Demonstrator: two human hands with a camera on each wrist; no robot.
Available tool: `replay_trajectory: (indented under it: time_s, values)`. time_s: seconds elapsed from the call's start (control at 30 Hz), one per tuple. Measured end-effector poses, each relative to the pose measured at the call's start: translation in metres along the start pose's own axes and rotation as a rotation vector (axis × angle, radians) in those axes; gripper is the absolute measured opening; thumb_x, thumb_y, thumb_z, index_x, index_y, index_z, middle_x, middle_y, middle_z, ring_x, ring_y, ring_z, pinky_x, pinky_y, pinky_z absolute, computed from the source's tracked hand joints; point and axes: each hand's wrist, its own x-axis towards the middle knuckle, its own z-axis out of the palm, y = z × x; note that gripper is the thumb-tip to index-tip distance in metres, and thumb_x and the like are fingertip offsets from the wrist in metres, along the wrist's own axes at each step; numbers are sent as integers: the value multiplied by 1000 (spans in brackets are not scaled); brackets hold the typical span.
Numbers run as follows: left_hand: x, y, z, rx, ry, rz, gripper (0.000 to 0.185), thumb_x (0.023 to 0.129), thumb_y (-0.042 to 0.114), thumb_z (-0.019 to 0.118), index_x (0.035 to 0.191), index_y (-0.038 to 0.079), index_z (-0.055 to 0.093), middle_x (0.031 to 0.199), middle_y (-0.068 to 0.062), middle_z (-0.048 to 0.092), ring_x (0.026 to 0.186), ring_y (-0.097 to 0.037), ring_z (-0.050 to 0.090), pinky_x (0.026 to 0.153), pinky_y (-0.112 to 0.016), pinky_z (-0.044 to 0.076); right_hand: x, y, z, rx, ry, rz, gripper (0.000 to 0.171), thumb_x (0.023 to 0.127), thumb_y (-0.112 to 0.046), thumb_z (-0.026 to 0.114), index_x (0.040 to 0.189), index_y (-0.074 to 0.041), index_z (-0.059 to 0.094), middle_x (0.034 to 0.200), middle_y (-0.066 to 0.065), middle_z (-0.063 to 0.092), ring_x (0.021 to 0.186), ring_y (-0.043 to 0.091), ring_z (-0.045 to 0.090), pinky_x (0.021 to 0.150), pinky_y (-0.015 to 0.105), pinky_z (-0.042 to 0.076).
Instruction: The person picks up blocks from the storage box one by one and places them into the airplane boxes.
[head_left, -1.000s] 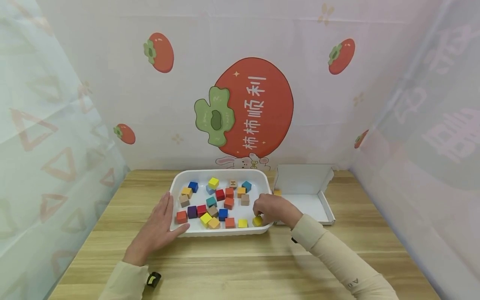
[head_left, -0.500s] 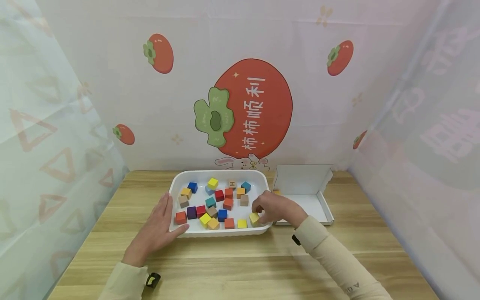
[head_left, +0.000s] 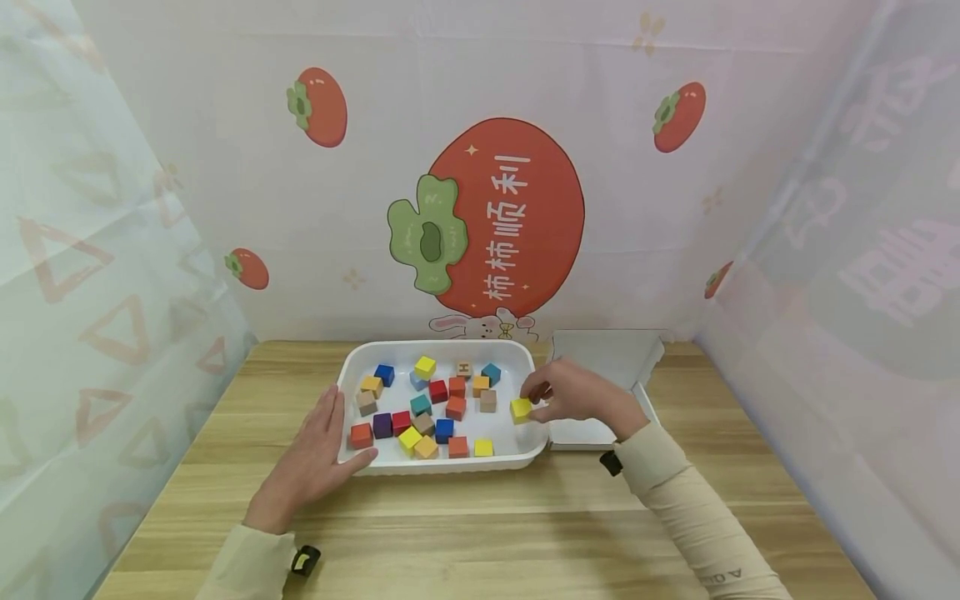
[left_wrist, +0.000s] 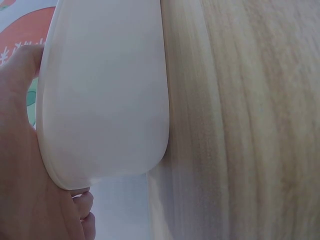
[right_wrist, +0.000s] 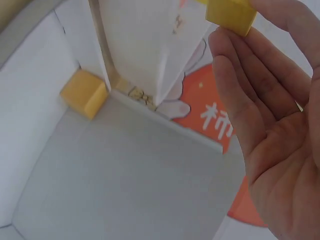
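Observation:
A white tray (head_left: 358, 462) on the wooden table holds several coloured cubes. My right hand (head_left: 566, 393) pinches a yellow cube (head_left: 521, 409) in its fingertips, lifted above the tray's right rim. In the right wrist view the yellow cube (right_wrist: 231, 15) sits at my fingertips, over the white cardboard box (right_wrist: 125, 190). My left hand (head_left: 318, 454) lies flat against the tray's left front corner, fingers straight. The left wrist view shows the tray's outer wall (left_wrist: 105, 95) with my left hand (left_wrist: 30, 195) beside it.
A white cardboard box (head_left: 645, 417) with its lid raised stands right of the tray, with an orange-yellow cube (right_wrist: 84, 93) in its corner. Printed fabric walls close in the table on three sides. Bare wooden tabletop (head_left: 480, 533) stretches in front of the tray.
My right hand has lifted the yellow cube from the tray's front right corner and moved it up and right, toward the box. The left hand has stayed put.

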Motion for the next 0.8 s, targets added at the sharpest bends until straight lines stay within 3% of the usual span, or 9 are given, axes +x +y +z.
replay_trajectory:
  time_s: [0.17, 0.33, 0.6, 0.8]
  values:
    - [1, 0, 1, -6, -7, 0, 117, 94, 71, 59, 168, -3, 7, 177, -25, 2, 162, -49, 9, 125, -73, 21, -10, 11, -15, 14, 55, 26, 23, 88, -17, 86, 110, -14, 81, 101, -3, 79, 90, 11, 73, 84, 29, 65]
    - [0, 0, 1, 0, 2, 2, 117, 94, 72, 58, 168, -3, 7, 178, -24, 2, 163, -48, 9, 125, -72, 22, -18, 29, -21, 41, 100, 26, 19, 87, -13, 86, 105, -16, 81, 98, -4, 79, 88, 11, 73, 83, 30, 66]
    - [-1, 1, -1, 2, 8, 5, 117, 94, 73, 59, 168, -1, 7, 178, -23, 2, 163, -48, 9, 125, -72, 21, -28, 55, -18, 39, 133, 46, 14, 86, -11, 85, 100, -14, 82, 92, -4, 78, 84, 10, 72, 78, 27, 64]
    - [-1, 1, 1, 6, 12, 2, 117, 93, 71, 60, 168, -1, 6, 178, -23, 3, 163, -48, 9, 124, -72, 23, -28, 71, -4, 28, 122, 86, 15, 85, -10, 86, 99, -11, 81, 90, -4, 77, 82, 7, 70, 75, 23, 62]
